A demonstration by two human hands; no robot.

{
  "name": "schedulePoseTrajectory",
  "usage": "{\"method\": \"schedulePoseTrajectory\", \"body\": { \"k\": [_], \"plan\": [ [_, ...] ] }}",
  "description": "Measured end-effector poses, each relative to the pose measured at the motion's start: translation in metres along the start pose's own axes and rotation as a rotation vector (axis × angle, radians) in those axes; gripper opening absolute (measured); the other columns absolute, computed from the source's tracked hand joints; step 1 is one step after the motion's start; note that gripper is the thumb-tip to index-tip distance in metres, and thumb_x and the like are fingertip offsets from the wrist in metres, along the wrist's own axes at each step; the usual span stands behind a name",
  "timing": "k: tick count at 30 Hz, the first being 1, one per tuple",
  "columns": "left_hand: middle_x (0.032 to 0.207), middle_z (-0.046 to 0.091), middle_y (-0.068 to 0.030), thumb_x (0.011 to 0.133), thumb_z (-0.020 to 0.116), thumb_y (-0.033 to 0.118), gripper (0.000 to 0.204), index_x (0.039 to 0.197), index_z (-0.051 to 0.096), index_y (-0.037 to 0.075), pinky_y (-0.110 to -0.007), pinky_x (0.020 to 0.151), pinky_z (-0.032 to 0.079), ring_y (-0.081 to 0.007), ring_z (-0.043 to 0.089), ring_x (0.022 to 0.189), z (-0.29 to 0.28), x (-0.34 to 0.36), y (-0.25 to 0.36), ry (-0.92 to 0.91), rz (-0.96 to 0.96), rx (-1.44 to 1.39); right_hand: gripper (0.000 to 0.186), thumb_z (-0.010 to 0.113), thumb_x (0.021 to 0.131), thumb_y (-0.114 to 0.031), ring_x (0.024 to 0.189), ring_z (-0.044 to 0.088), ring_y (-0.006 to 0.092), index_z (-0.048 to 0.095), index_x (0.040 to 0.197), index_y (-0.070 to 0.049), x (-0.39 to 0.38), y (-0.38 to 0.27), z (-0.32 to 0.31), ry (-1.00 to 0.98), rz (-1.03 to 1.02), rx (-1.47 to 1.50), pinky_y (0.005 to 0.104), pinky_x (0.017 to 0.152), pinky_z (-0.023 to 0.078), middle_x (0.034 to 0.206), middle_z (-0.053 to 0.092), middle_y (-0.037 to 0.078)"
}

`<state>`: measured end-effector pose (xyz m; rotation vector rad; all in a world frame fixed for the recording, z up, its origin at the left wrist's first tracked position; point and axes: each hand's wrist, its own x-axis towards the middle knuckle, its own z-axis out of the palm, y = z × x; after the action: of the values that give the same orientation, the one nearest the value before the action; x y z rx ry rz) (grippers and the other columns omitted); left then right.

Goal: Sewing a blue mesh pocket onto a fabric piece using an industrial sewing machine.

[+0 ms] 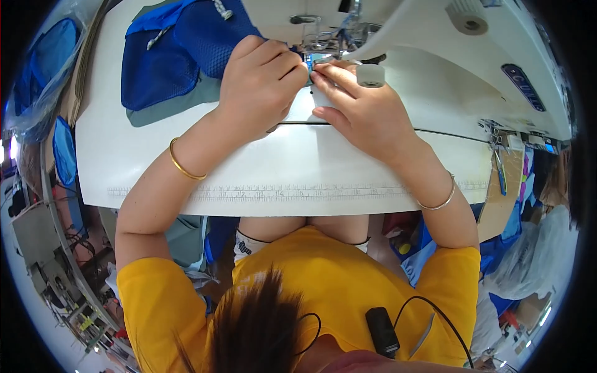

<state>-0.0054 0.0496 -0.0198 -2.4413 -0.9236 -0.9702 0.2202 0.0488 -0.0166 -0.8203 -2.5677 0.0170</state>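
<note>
Blue mesh piece [214, 38]: one, lying toward the far left corner of the bench [102, 165], its right side running behind the left hand; white cords [222, 9] show on it in two places. Grey-green cloth [168, 110]: underneath, showing along the near side of the mesh.

Left hand [261, 84]: by the far edge of the bench, right of the mesh piece; grip curled inward, fingertips close to the needle assembly [342, 40]. Whether it pinches cloth, I cannot tell from here. Right hand [367, 112]: facing it; grip with fingers stretched forward beside a small light-blue bit [308, 60] near the needle, thumb spread apart from them.

Sewing machine [429, 37]: white, arching over the far right corner of the bench, with a pale round knob [371, 76] overlapping the right hand as I see it. Printed ruler scale [261, 193]: along the near edge of the bench. Blue-handled tool [501, 177]: slim, hanging at the right edge.

Gold bangle [180, 163]: left wrist. Silver bangle [443, 200]: right forearm. Yellow shirt [317, 267]: on the seated person, a black device [382, 331] at the chest. Clear plastic bags [528, 248]: beyond the right edge, among blue pieces
</note>
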Motion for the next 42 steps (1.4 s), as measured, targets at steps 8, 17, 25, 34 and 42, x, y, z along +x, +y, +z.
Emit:
{"method": "schedulePoseTrajectory", "body": {
  "k": [8,17,25,34,42],
  "plan": [
    [0.089,0.066,-0.0030,0.070,0.074,0.008,0.016,0.084,0.067,0.006,-0.036,0.078,0.045,-0.0212,0.063,0.091,0.0013,0.0000,0.0013,-0.018,-0.021,-0.017,0.049,0.076,0.089,-0.033,0.093,0.073,0.0220,0.068,0.130,-0.007,-0.0013,0.0043,0.0008,0.001,0.021,0.038,0.0316,0.070,0.059,0.130,0.068,0.007],
    [0.088,0.067,-0.0031,0.070,0.075,0.006,0.015,0.084,0.068,0.006,-0.037,0.078,0.045,-0.0210,0.062,0.089,0.0019,0.0003,0.0023,-0.008,-0.068,-0.049,0.051,0.075,0.090,-0.033,0.096,0.072,0.0241,0.066,0.132,-0.006,-0.0015,0.0055,0.0003,-0.022,0.027,0.046,0.0322,0.072,0.060,0.131,0.067,0.009],
    [0.086,0.068,-0.0020,0.070,0.076,0.005,0.015,0.082,0.069,0.007,-0.037,0.077,0.046,-0.0205,0.064,0.086,0.0055,0.0003,0.0000,0.013,-0.082,-0.058,0.042,0.077,0.086,-0.030,0.105,0.063,0.0280,0.071,0.117,-0.002,-0.0011,0.0032,0.0029,0.052,0.014,0.091,0.0399,0.098,0.052,0.103,0.069,0.008],
    [0.087,0.070,-0.0017,0.069,0.077,0.005,0.014,0.082,0.070,0.007,-0.036,0.077,0.046,-0.0200,0.065,0.085,0.0054,0.0012,-0.0023,0.016,-0.090,-0.043,0.042,0.075,0.088,-0.031,0.108,0.062,0.0281,0.071,0.119,-0.002,-0.0026,0.0015,0.0022,0.032,0.028,0.067,0.0395,0.099,0.051,0.106,0.068,0.008],
    [0.085,0.071,-0.0017,0.070,0.079,0.006,0.014,0.082,0.072,0.008,-0.036,0.076,0.046,-0.0194,0.066,0.085,0.0057,0.0014,-0.0029,0.026,-0.111,-0.037,0.042,0.075,0.088,-0.032,0.111,0.061,0.0287,0.071,0.118,-0.003,-0.0037,0.0009,0.0030,0.026,0.044,0.061,0.0391,0.100,0.050,0.109,0.067,0.009]
  ]
}}
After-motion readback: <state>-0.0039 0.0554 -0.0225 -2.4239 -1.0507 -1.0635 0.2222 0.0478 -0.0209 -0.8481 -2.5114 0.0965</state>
